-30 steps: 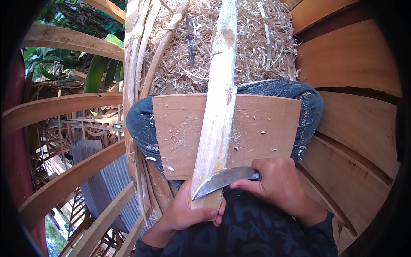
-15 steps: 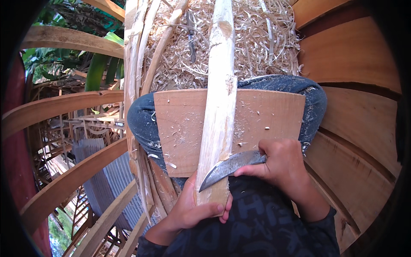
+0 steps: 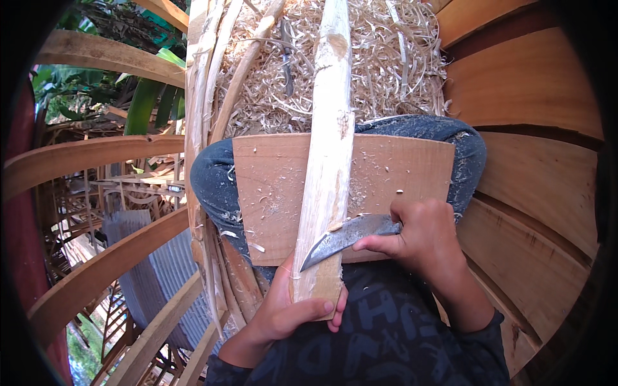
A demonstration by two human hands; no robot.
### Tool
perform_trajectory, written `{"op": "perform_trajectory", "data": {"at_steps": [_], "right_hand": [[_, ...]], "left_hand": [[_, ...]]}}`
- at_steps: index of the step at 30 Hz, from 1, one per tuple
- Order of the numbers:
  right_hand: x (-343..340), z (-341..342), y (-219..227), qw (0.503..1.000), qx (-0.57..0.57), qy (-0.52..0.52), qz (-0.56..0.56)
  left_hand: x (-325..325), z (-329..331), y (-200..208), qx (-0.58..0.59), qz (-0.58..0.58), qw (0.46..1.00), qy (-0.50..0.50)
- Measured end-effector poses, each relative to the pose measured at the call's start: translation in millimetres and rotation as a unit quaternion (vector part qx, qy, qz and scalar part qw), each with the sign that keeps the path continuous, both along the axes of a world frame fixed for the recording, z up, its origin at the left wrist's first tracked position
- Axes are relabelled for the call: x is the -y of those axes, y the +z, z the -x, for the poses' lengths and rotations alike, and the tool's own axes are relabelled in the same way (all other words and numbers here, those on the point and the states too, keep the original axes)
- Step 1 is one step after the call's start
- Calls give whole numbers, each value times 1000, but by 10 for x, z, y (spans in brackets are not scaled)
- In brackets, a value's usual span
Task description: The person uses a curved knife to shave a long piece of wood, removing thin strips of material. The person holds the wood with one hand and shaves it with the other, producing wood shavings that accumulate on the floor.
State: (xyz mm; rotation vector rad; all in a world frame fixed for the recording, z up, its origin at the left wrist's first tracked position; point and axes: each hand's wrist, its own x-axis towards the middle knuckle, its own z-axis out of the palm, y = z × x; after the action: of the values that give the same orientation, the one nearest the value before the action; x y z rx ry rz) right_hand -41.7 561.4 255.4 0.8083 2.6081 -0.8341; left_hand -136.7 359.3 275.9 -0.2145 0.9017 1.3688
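A long pale wooden pole [image 3: 329, 148] lies across a flat wooden board [image 3: 399, 170] resting on my jeans-clad knees. My left hand [image 3: 290, 315] grips the pole's near end from below. My right hand [image 3: 425, 238] is closed around the handle of a curved dark knife [image 3: 341, 237], whose blade lies across the pole just above my left hand, edge against the wood. Small chips dot the board.
A heap of wood shavings [image 3: 380, 71] lies beyond my knees, with a small tool [image 3: 288, 58] on it. Several peeled poles [image 3: 206, 109] lean at the left. Curved wooden planks [image 3: 534, 116] rise at the right and wooden rails [image 3: 96, 161] at the left.
The knife and my right hand have moved up the pole, away from my body. The left hand stays on the pole's end.
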Motion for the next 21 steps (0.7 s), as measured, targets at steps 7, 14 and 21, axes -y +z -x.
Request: {"op": "perform_trajectory", "data": {"at_steps": [7, 14, 21], "right_hand": [[-41, -16, -46, 999, -26, 6, -40], [-61, -8, -24, 999, -19, -10, -50], [-156, -79, -24, 995, 9, -90, -50]], "left_hand": [[5, 13, 1, 11, -15, 1000, 11], [21, 27, -7, 22, -18, 999, 23], [53, 61, 7, 54, -52, 996, 40]]}}
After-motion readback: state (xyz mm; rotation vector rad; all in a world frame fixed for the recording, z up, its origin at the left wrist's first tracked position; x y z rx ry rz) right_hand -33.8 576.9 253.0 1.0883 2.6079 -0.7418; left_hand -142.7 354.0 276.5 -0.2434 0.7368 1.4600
